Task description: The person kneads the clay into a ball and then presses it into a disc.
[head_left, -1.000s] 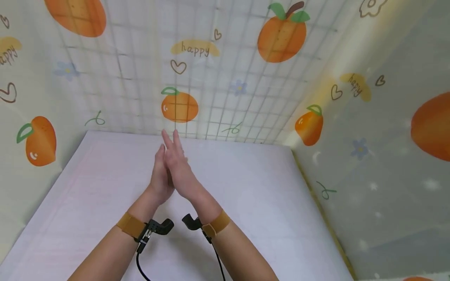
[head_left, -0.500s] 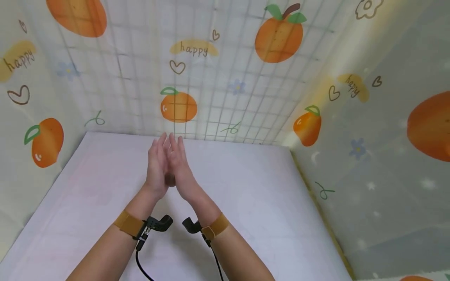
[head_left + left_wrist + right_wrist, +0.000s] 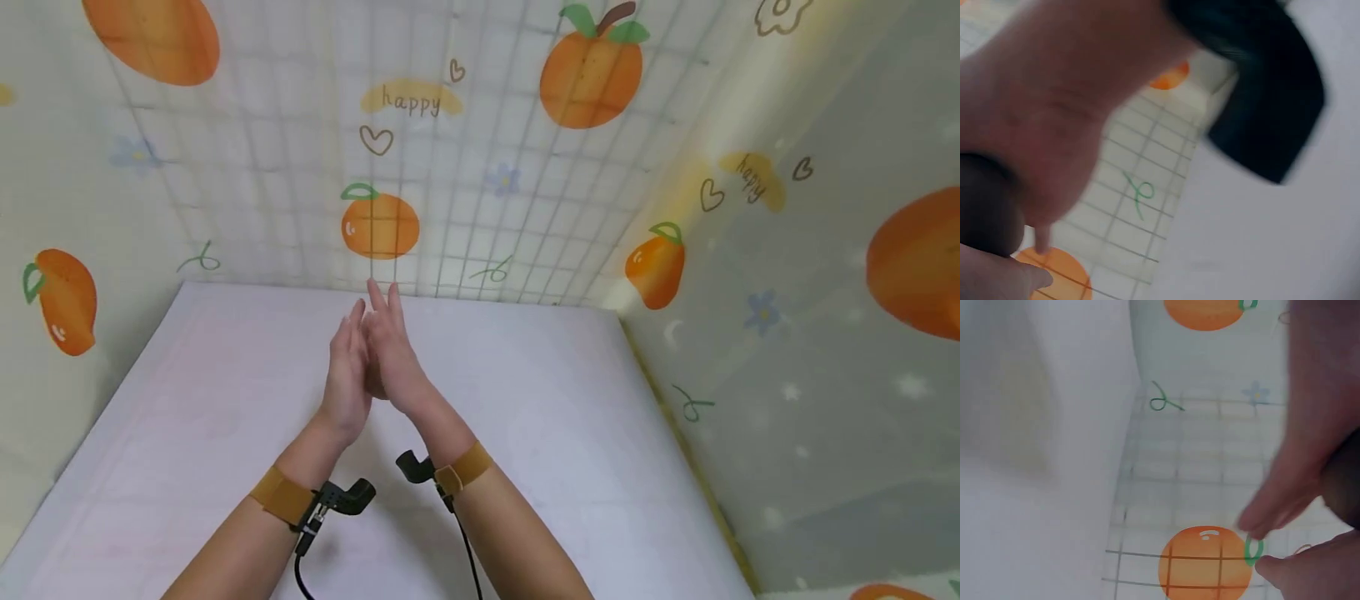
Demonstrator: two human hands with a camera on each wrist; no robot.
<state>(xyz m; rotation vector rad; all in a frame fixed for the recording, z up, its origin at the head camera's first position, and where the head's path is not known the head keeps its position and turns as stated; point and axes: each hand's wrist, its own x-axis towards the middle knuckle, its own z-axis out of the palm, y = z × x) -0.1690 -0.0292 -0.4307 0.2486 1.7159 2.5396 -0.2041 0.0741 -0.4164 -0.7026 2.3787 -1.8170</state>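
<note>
My left hand (image 3: 347, 383) and right hand (image 3: 399, 358) face each other palm to palm over the middle of the table, fingers straight and pointing away. Between the palms sits a smooth, dark brown rounded lump (image 3: 988, 209), like a ball of modelling clay. In the right wrist view the lump (image 3: 1344, 481) shows at the right edge, flanked by both hands. The head view leaves it mostly covered by the palms. The right fingertips reach a little farther forward than the left ones.
A white tabletop (image 3: 525, 417) lies below the hands. Curtains printed with oranges (image 3: 381, 226) enclose its back and sides, with a wire grid (image 3: 465, 167) behind the back one. Each wrist wears a brown strap (image 3: 283, 496) with a black camera (image 3: 348, 497) and cable.
The palms slide against each other: since half a second ago the right hand has gone slightly forward and the left slightly back. The lump, visible then between the palms, is now mostly covered.
</note>
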